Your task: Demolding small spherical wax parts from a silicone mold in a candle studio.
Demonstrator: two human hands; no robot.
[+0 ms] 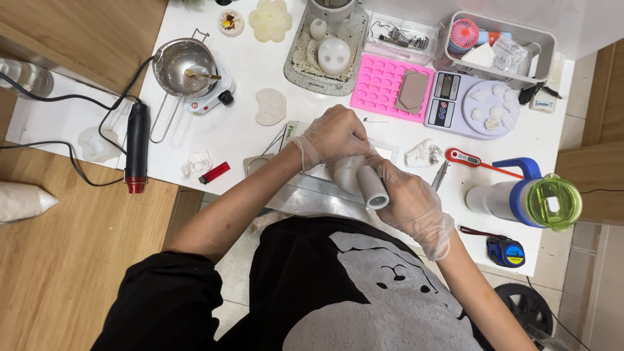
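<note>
On the white bench (260, 136), a metal pot (184, 65) sits on a small hotplate with a spoon resting in it. A grey bin (545, 47) at the far right corner holds a pink fan and packets. The pink mould tray (379, 83) carries a grey slab, and the scale (471, 104) bears white lumps. A green-lidded bottle (526, 200) lies near the right edge. Both gloved hands meet at the near edge: the left hand (333, 135) is curled over a white lump (344, 174), gripping it, while the right hand (409, 198) is closed round a grey cylinder (372, 188) pressed against that lump.
</note>
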